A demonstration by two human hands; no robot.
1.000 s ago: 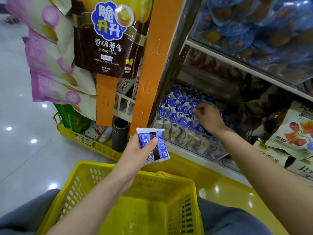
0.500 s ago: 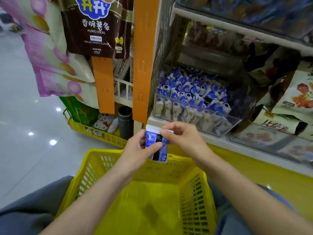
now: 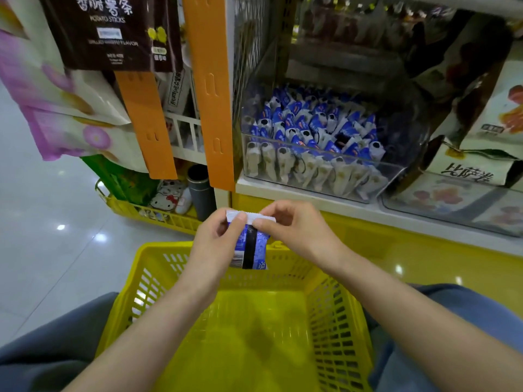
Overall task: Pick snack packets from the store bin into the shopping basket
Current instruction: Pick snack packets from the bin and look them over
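Observation:
A blue and white snack packet [image 3: 250,247] hangs upright above the far rim of the yellow shopping basket [image 3: 336,315]. My left hand [image 3: 216,240] pinches its top left edge and grips its left side. My right hand [image 3: 297,230] pinches its top right edge. The basket rests between my knees and its bottom shows no packets. A clear store bin [image 3: 322,176] on the shelf behind holds many blue and white snack packets [image 3: 314,125].
Orange display strips [image 3: 209,89] with hanging bags of potato sticks [image 3: 113,32] stand left of the bin. Another clear bin [image 3: 455,202] and snack bags lie to the right. A low yellow rack [image 3: 158,216] with small goods sits on the glossy floor to the left.
My right hand left the bin and came to the packet held by my left hand. Both hands now hold it over the basket. The view tilted downward.

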